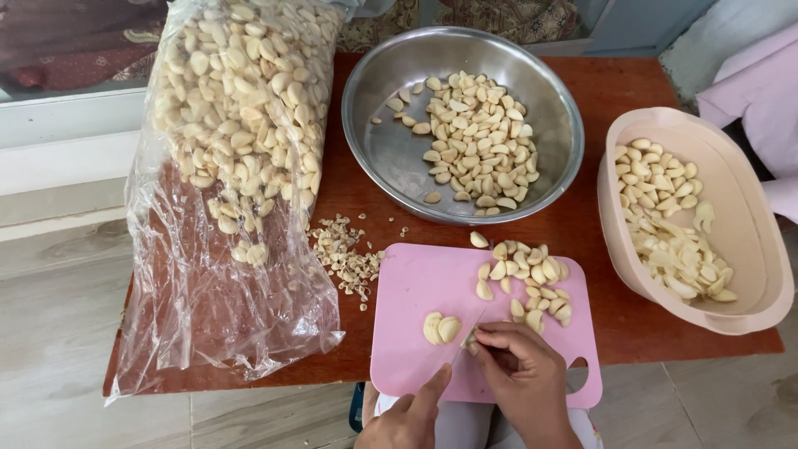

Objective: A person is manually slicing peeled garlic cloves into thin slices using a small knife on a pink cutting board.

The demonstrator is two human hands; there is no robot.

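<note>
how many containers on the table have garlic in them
3: a clear plastic bag at left, a metal bowl at top centre, and a beige oval tub at right.

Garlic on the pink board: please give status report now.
Right hand holds knife, blade at board. Left hand empty, at pink board edge. Sliced garlic clove beside blade. Clove pile near, not blocking.

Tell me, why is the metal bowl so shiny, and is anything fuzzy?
Head view: soft daylight glints off the metal bowl and the clear plastic bag; shadows are faint; the garlic is sharp, only the hands at the bottom edge look slightly soft.
</note>
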